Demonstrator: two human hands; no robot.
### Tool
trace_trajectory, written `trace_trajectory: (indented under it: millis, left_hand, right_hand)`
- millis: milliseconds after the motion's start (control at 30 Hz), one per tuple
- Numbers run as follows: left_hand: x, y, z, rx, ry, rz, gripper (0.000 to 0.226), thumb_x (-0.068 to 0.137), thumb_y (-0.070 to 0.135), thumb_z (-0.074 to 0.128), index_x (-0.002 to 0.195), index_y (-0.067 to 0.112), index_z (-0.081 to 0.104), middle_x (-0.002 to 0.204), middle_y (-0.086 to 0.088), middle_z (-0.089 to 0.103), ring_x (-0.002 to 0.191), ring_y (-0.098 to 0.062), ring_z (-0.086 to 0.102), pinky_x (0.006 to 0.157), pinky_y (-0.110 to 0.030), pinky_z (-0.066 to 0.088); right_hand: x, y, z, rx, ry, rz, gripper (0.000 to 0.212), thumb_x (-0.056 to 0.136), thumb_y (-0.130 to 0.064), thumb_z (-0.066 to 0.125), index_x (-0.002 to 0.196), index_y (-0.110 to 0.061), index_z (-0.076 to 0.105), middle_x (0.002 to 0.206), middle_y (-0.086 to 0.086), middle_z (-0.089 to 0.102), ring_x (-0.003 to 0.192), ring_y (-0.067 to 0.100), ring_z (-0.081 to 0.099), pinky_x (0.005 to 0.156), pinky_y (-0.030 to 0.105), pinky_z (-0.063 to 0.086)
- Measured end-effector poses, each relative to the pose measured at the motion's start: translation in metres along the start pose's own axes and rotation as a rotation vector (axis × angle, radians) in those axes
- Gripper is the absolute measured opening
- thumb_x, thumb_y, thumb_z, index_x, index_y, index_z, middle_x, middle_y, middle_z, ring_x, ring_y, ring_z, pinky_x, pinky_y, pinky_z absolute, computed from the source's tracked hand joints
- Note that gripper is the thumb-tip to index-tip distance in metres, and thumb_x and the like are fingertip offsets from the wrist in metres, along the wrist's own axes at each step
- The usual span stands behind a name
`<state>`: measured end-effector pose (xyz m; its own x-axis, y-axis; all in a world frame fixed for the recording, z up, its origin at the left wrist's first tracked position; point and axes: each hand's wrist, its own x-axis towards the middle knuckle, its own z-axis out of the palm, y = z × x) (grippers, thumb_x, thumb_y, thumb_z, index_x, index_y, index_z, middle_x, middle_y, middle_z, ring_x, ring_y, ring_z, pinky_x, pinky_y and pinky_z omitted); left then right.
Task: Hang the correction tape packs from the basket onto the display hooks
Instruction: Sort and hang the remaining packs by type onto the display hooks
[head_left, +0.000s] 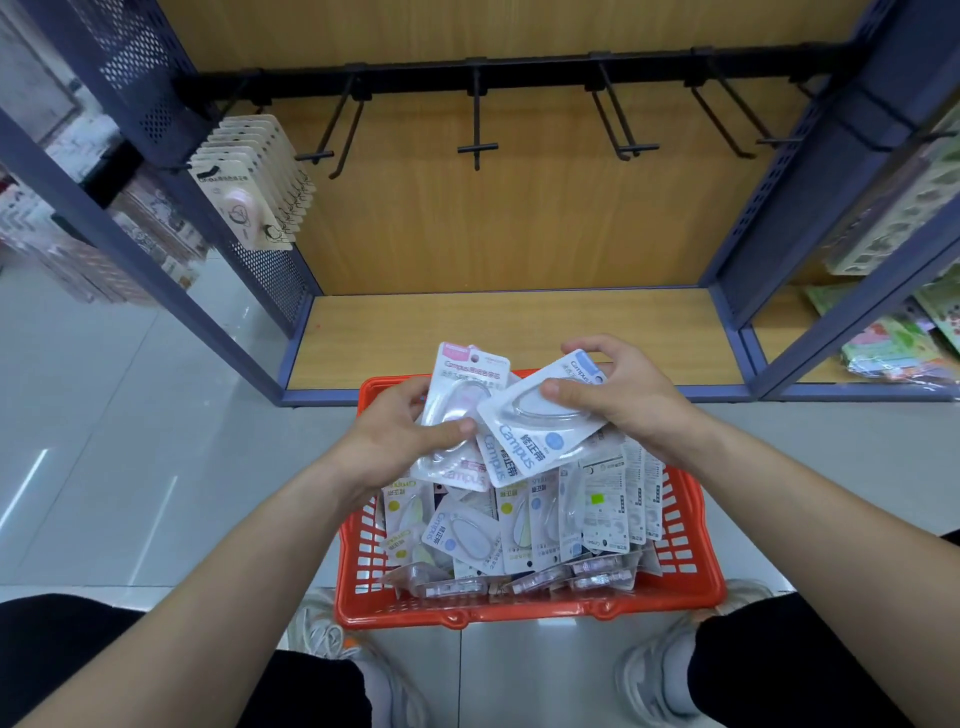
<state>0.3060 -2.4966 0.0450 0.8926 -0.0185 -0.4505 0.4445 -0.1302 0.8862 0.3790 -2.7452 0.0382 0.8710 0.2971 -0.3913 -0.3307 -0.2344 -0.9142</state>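
An orange basket (691, 587) on the floor holds several correction tape packs (524, 525). Above it, my left hand (400, 441) grips a pink-topped pack (460, 410). My right hand (618, 395) grips a blue-topped pack (540, 426) that overlaps the pink one. Black display hooks (477, 140) stick out from a rail on the wooden back panel; most are bare. The leftmost hook carries a row of hung packs (249, 187).
A wooden bottom shelf (415, 332) lies just beyond the basket, framed by blue perforated uprights (260, 270). Neighbouring shelves to the left and right hold other stationery (893, 338). My knees and shoes flank the basket on the grey tiled floor.
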Motion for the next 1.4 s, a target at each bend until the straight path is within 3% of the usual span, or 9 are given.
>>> trace_trajectory:
  millis: [100, 167, 333, 533, 767, 967, 1133, 1300, 1400]
  left_hand:
    - [0.000, 0.004, -0.008, -0.071, 0.040, -0.002, 0.046, 0.087, 0.009, 0.077, 0.130, 0.016, 0.062, 0.112, -0.008, 0.077, 0.090, -0.026, 0.077, 0.067, -0.033, 0.062]
    - [0.001, 0.006, -0.005, -0.104, 0.004, 0.008, 0.046, 0.085, 0.011, 0.079, 0.128, 0.016, 0.063, 0.114, -0.011, 0.076, 0.090, -0.029, 0.077, 0.069, -0.038, 0.062]
    - [0.000, 0.002, 0.014, -0.055, -0.108, 0.018, 0.043, 0.092, 0.011, 0.074, 0.132, 0.019, 0.061, 0.120, -0.005, 0.075, 0.106, -0.028, 0.074, 0.094, -0.049, 0.058]
    - [-0.004, 0.000, 0.031, -0.072, -0.098, 0.066, 0.043, 0.087, 0.013, 0.079, 0.125, 0.026, 0.065, 0.112, 0.002, 0.078, 0.102, -0.021, 0.075, 0.087, -0.034, 0.061]
    - [0.002, -0.004, 0.032, -0.079, 0.005, 0.051, 0.044, 0.083, 0.009, 0.083, 0.122, 0.023, 0.068, 0.108, 0.001, 0.079, 0.099, -0.023, 0.076, 0.094, -0.047, 0.059]
    - [0.006, -0.004, 0.023, -0.122, 0.082, 0.046, 0.049, 0.079, 0.023, 0.084, 0.124, 0.020, 0.067, 0.111, -0.004, 0.078, 0.100, -0.028, 0.076, 0.095, -0.057, 0.058]
    - [0.006, -0.005, 0.027, -0.109, 0.099, 0.068, 0.043, 0.083, 0.027, 0.077, 0.124, 0.024, 0.065, 0.111, 0.001, 0.078, 0.101, -0.023, 0.075, 0.096, -0.054, 0.057]
    - [0.010, -0.002, 0.025, -0.182, 0.222, 0.051, 0.030, 0.090, 0.021, 0.076, 0.116, 0.028, 0.061, 0.110, -0.002, 0.077, 0.095, -0.022, 0.076, 0.088, -0.049, 0.061]
    - [0.011, 0.003, 0.021, -0.198, 0.252, 0.061, 0.029, 0.090, 0.019, 0.075, 0.114, 0.029, 0.062, 0.106, 0.000, 0.078, 0.092, -0.021, 0.077, 0.084, -0.045, 0.061]
  right_hand:
    - [-0.005, -0.006, -0.004, -0.079, -0.057, -0.008, 0.066, 0.070, -0.018, 0.092, 0.127, -0.023, 0.060, 0.096, 0.002, 0.071, 0.074, 0.016, 0.073, 0.061, 0.042, 0.064]
    - [-0.007, -0.008, -0.001, -0.113, -0.107, -0.035, 0.065, 0.066, -0.019, 0.094, 0.122, -0.024, 0.062, 0.091, 0.000, 0.073, 0.074, 0.015, 0.073, 0.062, 0.041, 0.064]
    - [-0.007, -0.006, 0.010, -0.191, -0.094, -0.099, 0.067, 0.064, -0.014, 0.097, 0.120, -0.027, 0.063, 0.101, 0.000, 0.074, 0.083, 0.019, 0.075, 0.080, 0.051, 0.063]
    - [-0.004, -0.007, 0.011, -0.206, -0.043, -0.130, 0.069, 0.062, -0.023, 0.098, 0.118, -0.033, 0.061, 0.100, 0.002, 0.072, 0.076, 0.009, 0.070, 0.070, 0.035, 0.062]
    - [-0.002, -0.011, 0.010, -0.116, -0.061, -0.107, 0.063, 0.067, -0.044, 0.087, 0.123, -0.031, 0.061, 0.109, -0.003, 0.072, 0.091, 0.011, 0.074, 0.079, 0.031, 0.060]
    - [0.002, -0.008, 0.003, 0.058, -0.113, -0.055, 0.063, 0.071, 0.006, 0.087, 0.124, -0.019, 0.061, 0.100, 0.004, 0.079, 0.091, 0.019, 0.076, 0.074, 0.030, 0.061]
    - [0.002, -0.004, 0.015, 0.162, -0.004, -0.001, 0.049, 0.071, -0.003, 0.090, 0.113, -0.011, 0.066, 0.095, 0.011, 0.080, 0.083, 0.028, 0.077, 0.074, 0.035, 0.063]
    - [0.006, 0.002, 0.023, 0.299, 0.099, 0.016, 0.066, 0.062, 0.002, 0.092, 0.118, -0.013, 0.062, 0.110, 0.015, 0.076, 0.095, 0.034, 0.076, 0.087, 0.046, 0.061]
    - [0.006, 0.000, 0.023, 0.353, 0.070, 0.010, 0.067, 0.063, 0.010, 0.087, 0.121, -0.010, 0.061, 0.106, 0.017, 0.077, 0.094, 0.032, 0.076, 0.082, 0.041, 0.060]
